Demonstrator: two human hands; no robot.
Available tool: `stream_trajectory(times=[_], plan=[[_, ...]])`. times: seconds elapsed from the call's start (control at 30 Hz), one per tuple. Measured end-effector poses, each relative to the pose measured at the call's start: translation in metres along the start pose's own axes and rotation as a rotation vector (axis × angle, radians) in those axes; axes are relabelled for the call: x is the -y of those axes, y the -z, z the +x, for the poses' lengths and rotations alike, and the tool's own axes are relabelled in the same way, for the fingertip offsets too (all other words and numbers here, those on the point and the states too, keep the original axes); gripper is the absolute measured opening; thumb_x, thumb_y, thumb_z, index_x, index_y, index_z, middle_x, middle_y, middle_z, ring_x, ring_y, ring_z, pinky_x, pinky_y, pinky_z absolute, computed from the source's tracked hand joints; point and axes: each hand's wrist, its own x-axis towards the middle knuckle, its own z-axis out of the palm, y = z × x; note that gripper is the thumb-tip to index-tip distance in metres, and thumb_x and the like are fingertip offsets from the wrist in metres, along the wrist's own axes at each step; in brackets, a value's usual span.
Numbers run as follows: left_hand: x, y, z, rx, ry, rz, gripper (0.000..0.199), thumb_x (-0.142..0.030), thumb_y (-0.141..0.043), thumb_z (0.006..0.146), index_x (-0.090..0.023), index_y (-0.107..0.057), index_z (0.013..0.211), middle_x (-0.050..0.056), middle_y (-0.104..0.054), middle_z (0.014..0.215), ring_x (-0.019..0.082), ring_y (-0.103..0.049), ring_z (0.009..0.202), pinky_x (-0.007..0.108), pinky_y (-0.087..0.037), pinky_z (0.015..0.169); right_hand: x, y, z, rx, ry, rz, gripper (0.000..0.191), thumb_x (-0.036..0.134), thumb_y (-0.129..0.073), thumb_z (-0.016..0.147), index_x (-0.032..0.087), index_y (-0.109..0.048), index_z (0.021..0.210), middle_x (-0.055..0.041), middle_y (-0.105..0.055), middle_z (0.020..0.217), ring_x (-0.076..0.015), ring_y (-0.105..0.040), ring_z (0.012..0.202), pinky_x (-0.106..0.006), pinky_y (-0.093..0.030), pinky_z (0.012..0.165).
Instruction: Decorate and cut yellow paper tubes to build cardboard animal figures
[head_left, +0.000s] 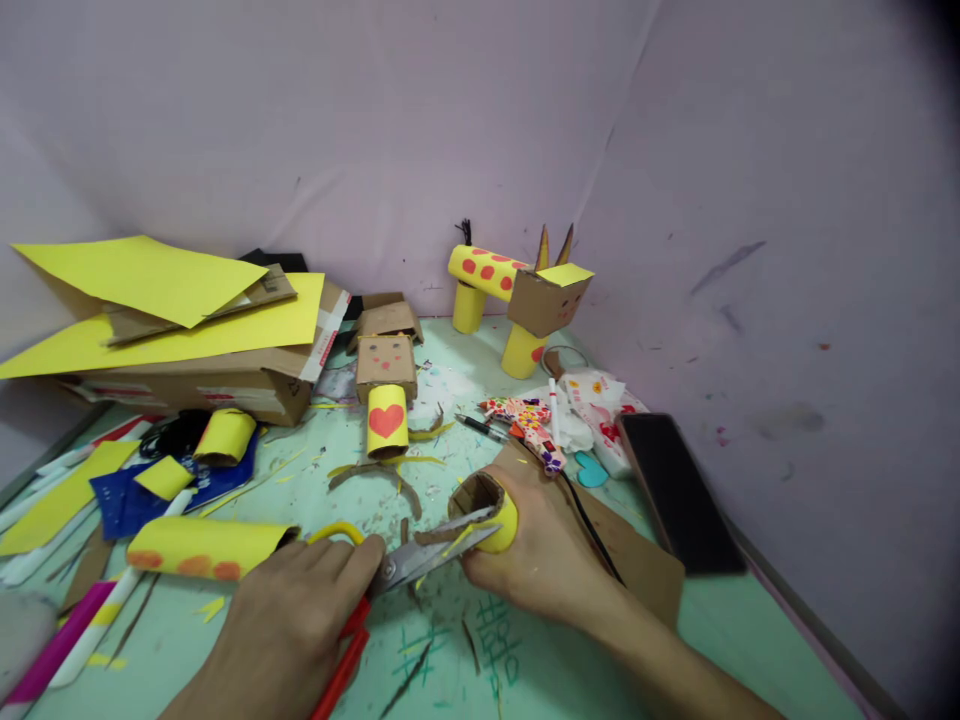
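My left hand (pixel 289 620) is closed round a pair of scissors (pixel 409 562) with red and yellow handles. Their blades are parted at the rim of a short cardboard tube (pixel 507 522) covered in yellow paper, and a thin trimmed strip hangs there. Wrapped round that tube is my right hand (pixel 540 560), which hides its far side. Left of the scissors lies a longer yellow tube (pixel 202 545) with orange spots. Beyond my hands stands a cardboard box head on a yellow tube with a red heart (pixel 387 420).
A spotted cardboard animal (pixel 487 270) stands against the wall. Yellow sheets (pixel 142 280) lie on a cardboard box (pixel 202 385) at the back left. Markers (pixel 64 640) and scraps crowd the left side. A phone (pixel 679 500) rests at the right edge, near a flat cardboard piece (pixel 645 560).
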Motion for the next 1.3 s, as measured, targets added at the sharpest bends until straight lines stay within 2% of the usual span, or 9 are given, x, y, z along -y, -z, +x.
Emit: stream_trajectory(times=[0.1, 0.23, 0.4, 0.47, 0.6, 0.77, 0.97, 1.1, 1.3], plan=[[0.000, 0.000, 0.001, -0.029, -0.005, 0.000, 0.028, -0.009, -0.034, 0.078, -0.019, -0.050, 0.098, 0.006, -0.066, 0.072, 0.022, -0.061, 0.060, 0.033, -0.045, 0.052, 0.001, 0.001, -0.001, -0.007, -0.005, -0.049, 0.020, 0.011, -0.055, 0.055, 0.021, -0.052, 0.073, 0.0039, -0.058, 0.064, -0.0116, -0.051, 0.056, -0.020, -0.039, 0.048], [-0.001, -0.003, -0.001, -0.037, 0.021, -0.110, 0.026, -0.011, -0.038, 0.075, -0.022, -0.053, 0.093, 0.001, -0.064, 0.066, 0.019, -0.060, 0.058, 0.029, -0.045, 0.054, 0.001, 0.001, -0.002, -0.071, 0.043, -0.136, 0.018, 0.012, -0.057, 0.055, 0.021, -0.054, 0.070, 0.0036, -0.058, 0.064, -0.0122, -0.052, 0.057, -0.021, -0.040, 0.050], [-0.002, -0.005, -0.001, 0.049, 0.047, -0.236, 0.017, -0.011, -0.039, 0.076, -0.022, -0.052, 0.081, -0.001, -0.059, 0.060, 0.016, -0.057, 0.053, 0.026, -0.043, 0.051, -0.001, 0.001, -0.002, -0.089, 0.063, -0.144, 0.016, 0.014, -0.059, 0.056, 0.022, -0.054, 0.069, 0.0034, -0.058, 0.064, -0.0120, -0.051, 0.056, -0.021, -0.040, 0.050], [-0.001, -0.005, -0.001, 0.076, 0.052, -0.246, 0.019, -0.010, -0.038, 0.077, -0.022, -0.052, 0.083, -0.002, -0.058, 0.059, 0.015, -0.056, 0.053, 0.025, -0.042, 0.050, -0.001, 0.001, -0.001, -0.093, 0.067, -0.146, 0.015, 0.014, -0.059, 0.056, 0.022, -0.053, 0.068, 0.0035, -0.057, 0.063, -0.0121, -0.051, 0.057, -0.021, -0.040, 0.050], [0.000, -0.007, 0.002, 0.044, 0.032, -0.147, 0.029, -0.008, -0.036, 0.080, -0.021, -0.052, 0.100, 0.001, -0.062, 0.070, 0.018, -0.058, 0.062, 0.030, -0.046, 0.059, 0.001, 0.000, -0.001, -0.062, 0.042, -0.116, 0.015, 0.014, -0.057, 0.057, 0.022, -0.051, 0.068, 0.0039, -0.056, 0.063, -0.0117, -0.051, 0.056, -0.020, -0.039, 0.049], [-0.006, -0.006, 0.005, 0.153, 0.028, -0.065, 0.034, -0.001, -0.033, 0.078, -0.017, -0.048, 0.105, 0.005, -0.061, 0.079, 0.023, -0.056, 0.071, 0.039, -0.045, 0.068, 0.003, -0.004, -0.004, -0.021, 0.007, -0.078, 0.016, 0.011, -0.054, 0.058, 0.021, -0.049, 0.070, 0.0046, -0.055, 0.062, -0.0110, -0.051, 0.055, -0.019, -0.037, 0.048], [-0.007, -0.004, -0.001, 0.067, 0.014, 0.001, 0.033, -0.004, -0.034, 0.076, -0.018, -0.048, 0.103, 0.006, -0.064, 0.075, 0.023, -0.058, 0.063, 0.037, -0.043, 0.056, 0.005, -0.006, -0.005, -0.061, -0.025, -0.106, 0.018, 0.010, -0.053, 0.058, 0.021, -0.052, 0.073, 0.0034, -0.057, 0.066, -0.0121, -0.052, 0.059, -0.020, -0.039, 0.050], [-0.005, -0.004, -0.003, 0.012, 0.005, -0.055, 0.026, -0.008, -0.037, 0.073, -0.020, -0.051, 0.091, 0.005, -0.065, 0.071, 0.021, -0.058, 0.059, 0.033, -0.042, 0.052, 0.012, -0.003, -0.004, -0.069, 0.003, -0.123, 0.017, 0.008, -0.054, 0.056, 0.020, -0.054, 0.068, 0.0035, -0.057, 0.063, -0.0119, -0.053, 0.058, -0.019, -0.039, 0.049], [-0.008, -0.004, -0.001, 0.038, 0.096, -0.184, 0.024, -0.009, -0.039, 0.069, -0.023, -0.055, 0.081, 0.000, -0.062, 0.060, 0.017, -0.058, 0.056, 0.026, -0.044, 0.053, 0.012, -0.002, -0.005, -0.084, 0.000, -0.123, 0.022, 0.007, -0.056, 0.055, 0.020, -0.055, 0.072, 0.0043, -0.059, 0.063, -0.0109, -0.052, 0.055, -0.019, -0.039, 0.049]])
